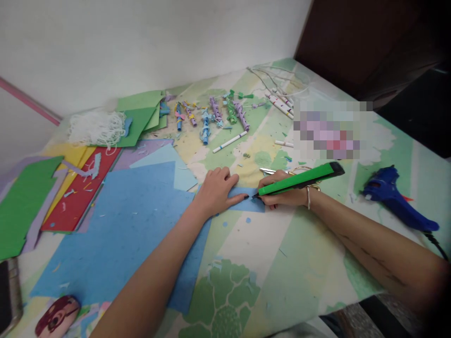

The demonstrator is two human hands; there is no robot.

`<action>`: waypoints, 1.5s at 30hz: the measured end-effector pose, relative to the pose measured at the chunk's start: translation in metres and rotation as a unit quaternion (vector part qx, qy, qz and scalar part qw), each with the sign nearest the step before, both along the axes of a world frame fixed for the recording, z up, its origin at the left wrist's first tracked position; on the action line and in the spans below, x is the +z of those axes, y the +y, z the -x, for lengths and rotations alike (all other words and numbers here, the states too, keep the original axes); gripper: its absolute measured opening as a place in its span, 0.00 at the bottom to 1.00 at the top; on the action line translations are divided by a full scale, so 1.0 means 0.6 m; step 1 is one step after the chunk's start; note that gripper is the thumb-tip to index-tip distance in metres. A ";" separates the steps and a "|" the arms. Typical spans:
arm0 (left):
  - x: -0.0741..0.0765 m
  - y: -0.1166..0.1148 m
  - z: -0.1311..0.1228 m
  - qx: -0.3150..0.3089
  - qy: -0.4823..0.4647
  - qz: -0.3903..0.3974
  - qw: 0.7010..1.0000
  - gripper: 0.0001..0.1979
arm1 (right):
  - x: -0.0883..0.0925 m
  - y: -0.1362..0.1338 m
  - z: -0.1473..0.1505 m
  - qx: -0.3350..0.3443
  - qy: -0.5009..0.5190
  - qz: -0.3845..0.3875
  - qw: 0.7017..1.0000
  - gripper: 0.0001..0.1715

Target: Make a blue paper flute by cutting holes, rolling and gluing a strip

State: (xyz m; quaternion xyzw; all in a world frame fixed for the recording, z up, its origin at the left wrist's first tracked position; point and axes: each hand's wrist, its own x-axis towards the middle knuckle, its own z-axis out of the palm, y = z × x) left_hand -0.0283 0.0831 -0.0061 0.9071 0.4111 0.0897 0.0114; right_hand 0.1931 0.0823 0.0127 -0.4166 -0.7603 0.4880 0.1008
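Note:
My left hand (218, 190) presses down on a small blue paper piece (237, 202), its thumb stretched out to the right and the other fingers bent. My right hand (280, 188) is closed round a green box cutter (299, 178) with a black end. The cutter slants up to the right, and its dark tip is at the right part of the blue piece, close to my left thumb. Scissors (269, 171) lie just behind my right hand, partly hidden by it. A large blue paper sheet (141, 202) spreads under and left of my left forearm.
Decorated paper rolls (215, 110) and white sticks (230, 142) lie at the back. White string (97, 127) rests near green paper (141, 101). A red sheet (75, 197) is at left, a phone (14, 295) at front left, a blue glue gun (394, 197) at right.

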 end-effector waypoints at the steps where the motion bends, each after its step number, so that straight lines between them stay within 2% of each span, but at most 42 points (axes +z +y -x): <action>1: 0.000 0.000 0.000 0.001 0.000 0.000 1.000 0.21 | 0.002 0.000 0.001 0.003 -0.009 -0.009 1.000 0.03; 5: 0.003 -0.008 -0.002 0.010 0.001 -0.013 1.000 0.20 | 0.007 -0.005 0.004 -0.001 -0.032 -0.030 0.999 0.03; 9: 0.012 -0.032 -0.007 0.039 0.020 -0.049 0.998 0.18 | 0.007 -0.014 0.005 -0.030 -0.032 -0.066 0.997 0.04; 14: 0.021 -0.060 -0.012 0.094 0.056 -0.029 0.994 0.17 | 0.001 -0.016 0.002 -0.027 0.009 -0.033 0.999 0.03; 21: 0.035 -0.065 -0.007 0.072 0.049 -0.041 0.995 0.19 | -0.006 -0.008 -0.001 0.002 0.014 -0.045 0.999 0.04; 26: 0.039 -0.060 -0.006 0.068 0.052 0.013 0.996 0.19 | 0.002 -0.007 0.001 0.011 -0.011 -0.068 0.998 0.04; 30: 0.038 -0.062 -0.007 0.089 0.071 0.056 0.992 0.19 | 0.001 -0.001 -0.001 0.024 0.013 -0.056 0.998 0.05; 37: 0.018 -0.059 -0.025 0.068 0.006 0.009 0.998 0.15 | -0.014 0.012 -0.008 0.027 0.053 -0.004 0.998 0.03; 41: 0.005 -0.057 -0.027 0.060 -0.005 0.017 0.998 0.15 | -0.019 0.013 -0.010 0.029 0.056 0.009 0.998 0.02; 45: 0.005 -0.057 -0.024 0.061 -0.005 0.032 0.998 0.16 | -0.021 0.012 -0.011 0.028 0.066 0.011 0.997 0.03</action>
